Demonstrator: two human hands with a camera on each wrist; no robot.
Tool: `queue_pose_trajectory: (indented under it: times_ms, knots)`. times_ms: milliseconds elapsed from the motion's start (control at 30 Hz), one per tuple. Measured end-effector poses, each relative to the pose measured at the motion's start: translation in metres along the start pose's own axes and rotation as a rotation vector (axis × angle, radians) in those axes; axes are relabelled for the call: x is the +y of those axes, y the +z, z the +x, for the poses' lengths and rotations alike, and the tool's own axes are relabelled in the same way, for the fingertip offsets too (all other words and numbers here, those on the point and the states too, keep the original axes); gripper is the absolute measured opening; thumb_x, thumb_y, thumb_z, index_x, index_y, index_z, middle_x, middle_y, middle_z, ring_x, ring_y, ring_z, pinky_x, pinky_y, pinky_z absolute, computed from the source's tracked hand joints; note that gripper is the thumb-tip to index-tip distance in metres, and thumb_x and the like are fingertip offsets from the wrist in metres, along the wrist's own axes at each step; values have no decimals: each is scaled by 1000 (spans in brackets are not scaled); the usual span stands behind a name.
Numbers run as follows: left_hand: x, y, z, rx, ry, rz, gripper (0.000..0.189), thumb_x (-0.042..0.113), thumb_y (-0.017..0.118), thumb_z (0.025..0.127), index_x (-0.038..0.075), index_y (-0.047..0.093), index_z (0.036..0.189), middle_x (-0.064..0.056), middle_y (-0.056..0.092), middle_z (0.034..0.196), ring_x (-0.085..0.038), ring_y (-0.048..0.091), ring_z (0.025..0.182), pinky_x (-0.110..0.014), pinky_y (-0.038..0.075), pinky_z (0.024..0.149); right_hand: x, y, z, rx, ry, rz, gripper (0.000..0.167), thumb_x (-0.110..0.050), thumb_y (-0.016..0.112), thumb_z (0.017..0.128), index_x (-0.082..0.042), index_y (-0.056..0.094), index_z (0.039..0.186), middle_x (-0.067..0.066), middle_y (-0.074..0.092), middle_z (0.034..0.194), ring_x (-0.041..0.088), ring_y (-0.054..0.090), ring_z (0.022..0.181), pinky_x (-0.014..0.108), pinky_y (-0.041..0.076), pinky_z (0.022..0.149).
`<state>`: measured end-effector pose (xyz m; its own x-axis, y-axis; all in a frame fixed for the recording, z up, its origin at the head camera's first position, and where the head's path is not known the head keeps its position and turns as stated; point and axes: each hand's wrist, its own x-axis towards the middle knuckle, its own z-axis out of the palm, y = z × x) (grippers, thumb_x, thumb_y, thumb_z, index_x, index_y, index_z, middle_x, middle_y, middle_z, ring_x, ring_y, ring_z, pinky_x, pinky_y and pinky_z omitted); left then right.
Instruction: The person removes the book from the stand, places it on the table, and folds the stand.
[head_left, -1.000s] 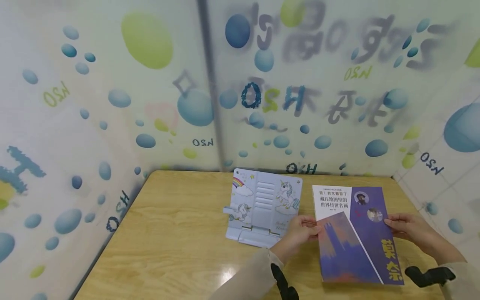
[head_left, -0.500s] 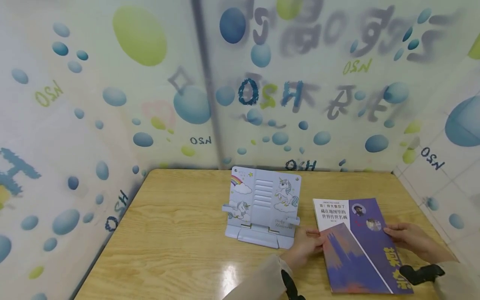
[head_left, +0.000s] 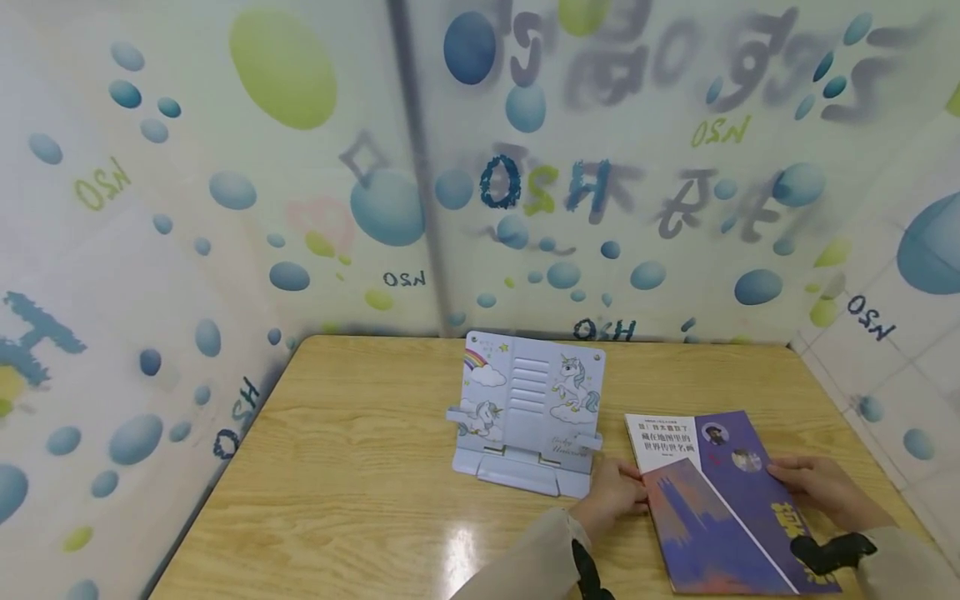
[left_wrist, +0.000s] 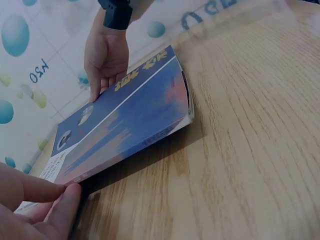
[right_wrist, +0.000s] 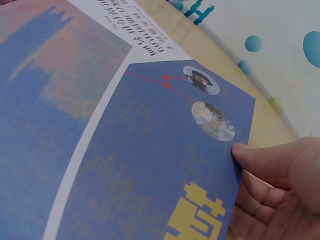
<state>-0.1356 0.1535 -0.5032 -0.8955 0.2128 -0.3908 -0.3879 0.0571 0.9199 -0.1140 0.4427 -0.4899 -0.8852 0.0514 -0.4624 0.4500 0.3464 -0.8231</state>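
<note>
A thin purple and white book point(head_left: 720, 500) with yellow lettering lies slightly tilted at the right of the table. My left hand point(head_left: 617, 493) pinches its left, spine edge between thumb and fingers. At the opposite edge my right hand point(head_left: 821, 487) grips the book, thumb on the cover and fingers beneath, as the right wrist view shows at the thumb point(right_wrist: 265, 160). In the left wrist view the book point(left_wrist: 125, 120) is a little raised along its near side, with a shadow under it. Left of the book stands a pale book stand point(head_left: 528, 417) printed with unicorns.
The wooden table point(head_left: 337, 467) reaches back to a wall covering point(head_left: 360, 250) patterned with blue and green bubbles. Side panels point(head_left: 187, 333) of the same pattern border the table. The stand is close to my left hand.
Both hands have brought the book down and nearer to me, and it has turned slightly. My left hand has shifted away from the stand, showing its lower right clip. The stand has stayed put.
</note>
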Motion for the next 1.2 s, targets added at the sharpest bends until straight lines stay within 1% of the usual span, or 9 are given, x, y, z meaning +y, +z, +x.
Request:
queue_pose_trajectory:
  times_ms: [200,300,433,667,767,900,1000,1100,1200]
  knots:
    - [5,-4,-1,-44,-31,97,5,-2,62,82,0,60,86,-9,61,68,-21,64,65,-33,54,58,4,1,1,40,17,0,48,-15,53,92,25,43,115,7,66,87,15,63,74,35,53,68]
    - [7,-5,-2,-63,-42,162,4,2,61,84,0,61,88,-7,61,69,-19,64,66,-32,53,60,5,0,-1,51,13,-3,50,-19,53,93,25,44,116,10,66,90,14,63,75,35,53,69]
    - [10,-6,-3,-79,-59,210,6,4,61,84,1,62,90,-6,61,70,-18,64,68,-32,53,61,7,-2,-3,55,-2,-15,51,-22,53,93,23,46,116,13,65,95,12,63,77,34,53,71]
    - [13,-10,-8,-101,-89,202,21,6,61,83,-2,58,102,-6,59,76,-20,62,72,-36,52,67,5,-1,-9,36,-30,-22,53,-23,53,94,23,43,119,17,64,101,9,62,79,35,52,73]
    - [13,-12,-10,-98,-89,195,27,7,62,83,-2,55,108,-6,57,78,-20,62,73,-38,52,68,3,1,-11,36,-18,-13,54,-23,53,94,22,43,121,14,64,100,10,63,79,35,52,73]
    - [13,-15,-10,-97,-85,206,23,8,63,82,1,57,103,-5,58,72,-17,61,67,-31,52,61,0,4,-13,41,-4,-48,58,-26,52,94,22,39,123,14,64,100,14,63,81,37,52,74]
    - [13,-16,-9,-102,-84,218,16,9,64,82,5,57,96,-4,58,67,-13,59,60,-25,50,54,-2,4,-14,51,1,-83,61,-28,52,94,22,38,124,19,63,102,18,63,83,39,51,75]
    - [13,-18,-9,-123,-90,221,11,9,63,83,8,58,92,-3,59,68,-12,57,59,-25,49,53,-5,2,-14,61,-3,-132,63,-32,53,93,21,39,123,25,62,103,26,63,87,43,50,76]
    - [15,-22,-9,-169,-78,231,9,9,62,83,9,59,92,-3,59,71,-14,59,63,-29,50,56,-11,1,-16,52,-20,-201,63,-35,51,94,19,39,125,30,58,108,33,62,92,48,49,76]
